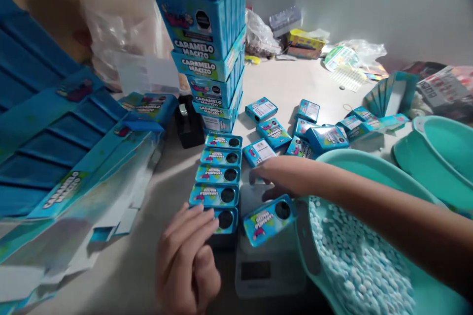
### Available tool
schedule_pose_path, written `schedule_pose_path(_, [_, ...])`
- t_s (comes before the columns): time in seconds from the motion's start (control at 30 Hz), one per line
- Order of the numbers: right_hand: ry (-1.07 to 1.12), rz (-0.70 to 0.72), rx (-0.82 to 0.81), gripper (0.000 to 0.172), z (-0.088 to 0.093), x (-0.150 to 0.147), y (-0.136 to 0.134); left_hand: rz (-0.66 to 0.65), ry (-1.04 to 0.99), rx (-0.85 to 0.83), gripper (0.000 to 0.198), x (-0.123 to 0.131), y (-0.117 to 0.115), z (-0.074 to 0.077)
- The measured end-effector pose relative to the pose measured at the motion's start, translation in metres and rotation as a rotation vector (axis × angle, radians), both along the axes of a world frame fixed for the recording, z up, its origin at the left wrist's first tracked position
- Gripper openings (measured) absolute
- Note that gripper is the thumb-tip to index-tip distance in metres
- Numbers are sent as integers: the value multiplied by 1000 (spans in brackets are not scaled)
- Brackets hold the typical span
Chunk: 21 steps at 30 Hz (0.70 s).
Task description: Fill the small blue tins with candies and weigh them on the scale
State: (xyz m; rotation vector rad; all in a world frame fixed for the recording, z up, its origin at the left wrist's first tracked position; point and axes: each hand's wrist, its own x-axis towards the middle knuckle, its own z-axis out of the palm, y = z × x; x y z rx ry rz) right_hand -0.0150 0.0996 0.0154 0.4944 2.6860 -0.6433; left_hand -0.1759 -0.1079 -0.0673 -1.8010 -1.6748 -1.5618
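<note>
Resting half-open left hand [186, 261] on blue tin [224, 220].

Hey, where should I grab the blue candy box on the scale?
Pinch the blue candy box by its two long edges, coming from above with your right hand, which is closest. It lies tilted on the scale, and its flat, narrow shape suits a fingertip grip.

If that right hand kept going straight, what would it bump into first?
Likely the third blue Caramelo Macizo tin in the row ahead of the right hand, though depth is hard to judge here.
</note>
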Motion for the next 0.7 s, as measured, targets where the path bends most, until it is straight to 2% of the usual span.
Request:
schedule_pose_path(0.13, [9, 4, -62, 42, -9, -1, 2, -6, 55, -79, 61, -24, -11, -13])
schedule_pose_path(0.27, [45, 53, -29, 43, -11, -9, -1, -136, 143, -174, 47, -47, -18, -21])
schedule_pose_path(0.37, [-33, 49, 10, 24, -11, -22, -4, -10, 4, -234, 30, -32, -10, -8])
schedule_pose_path(0.43, [-93, 36, 14, 11, -11, -28, -4, 86, -69, -194, 26, -14, 0, 4])
schedule_pose_path(0.47, [-90, 20, 17, 10, -9, -28, -4, 106, -76, -173, 25, -6, 5, 9])
schedule_pose_path(0.57, [80, -121, 14, 11, 7, -15, -3, 119, -51, -109, 21, 4, 13, 13])
schedule_pose_path(0.7, [347, -396, -121, 28, 44, 23, -13, 113, -32, 17, 25, 2, 15, 0])
